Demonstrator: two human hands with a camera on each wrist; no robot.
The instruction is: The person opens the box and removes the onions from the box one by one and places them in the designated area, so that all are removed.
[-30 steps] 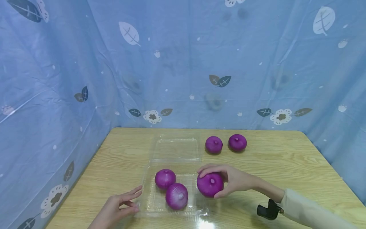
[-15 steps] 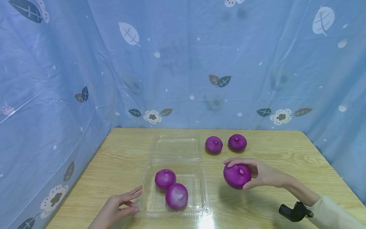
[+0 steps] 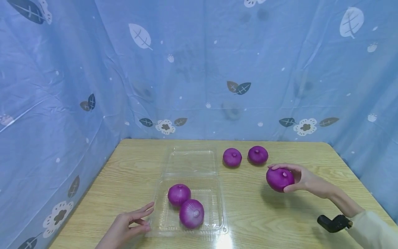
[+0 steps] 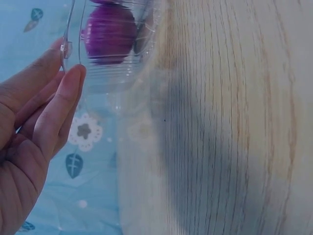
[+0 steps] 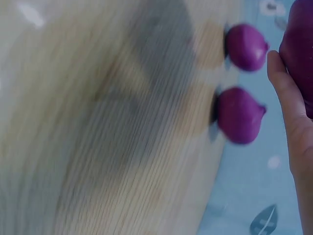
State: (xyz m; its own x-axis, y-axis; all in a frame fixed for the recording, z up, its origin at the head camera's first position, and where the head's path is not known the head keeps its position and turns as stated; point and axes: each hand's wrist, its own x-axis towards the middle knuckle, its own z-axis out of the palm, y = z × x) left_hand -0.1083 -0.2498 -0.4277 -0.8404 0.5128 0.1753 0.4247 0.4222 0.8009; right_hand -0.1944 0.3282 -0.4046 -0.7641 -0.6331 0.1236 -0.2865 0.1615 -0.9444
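Head view: right hand [image 3: 303, 178] grips a purple onion [image 3: 279, 179] above the bench [image 3: 280, 214]; left hand [image 3: 125, 226], fingers relaxed, touches the clear clamshell tray [image 3: 217, 211] beside it.

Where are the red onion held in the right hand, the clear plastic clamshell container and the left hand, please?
held red onion [image 3: 278, 179]: head view, its front skin.
clear plastic clamshell container [image 3: 190, 161]: head view, the open lid.
left hand [image 3: 124, 226]: head view, the back of the hand.

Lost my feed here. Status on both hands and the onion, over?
Right hand grips a purple onion above the table, near two loose onions. Left hand touches the clear tray holding two onions. Nothing in the way.
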